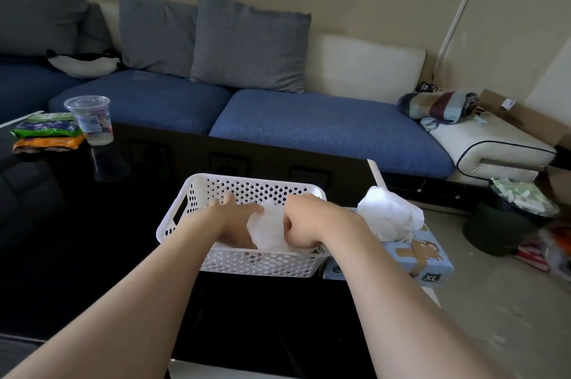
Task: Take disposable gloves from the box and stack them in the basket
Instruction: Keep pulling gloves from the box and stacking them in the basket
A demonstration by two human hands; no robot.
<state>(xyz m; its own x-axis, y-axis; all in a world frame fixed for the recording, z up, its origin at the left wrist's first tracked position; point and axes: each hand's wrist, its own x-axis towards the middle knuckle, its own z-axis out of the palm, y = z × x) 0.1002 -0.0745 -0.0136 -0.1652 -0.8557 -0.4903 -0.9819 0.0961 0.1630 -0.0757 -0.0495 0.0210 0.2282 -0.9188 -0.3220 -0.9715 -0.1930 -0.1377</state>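
Inspector: Hands on the job?
Clerk: Two. The left hand (230, 218) touches and the right hand (301, 224) grips one crumpled glove wad (267, 230). That is the grip.
Inspector: Containers?
Clerk: One white basket (256, 185), around the grip. One glove box (426, 258), just right of it, with one bunch of gloves (389, 213) standing out of its top. The single gloves cannot be counted.
Inspector: Left of the grip?
Clerk: One plastic cup (91, 120) and two snack packets, a green packet (43, 127) and an orange packet (46, 144), well apart from it.
Inspector: Beyond it?
Clerk: Two upright grey cushions (247, 42). Far right, one rolled blanket (438, 105) and one dark bin (497, 224).
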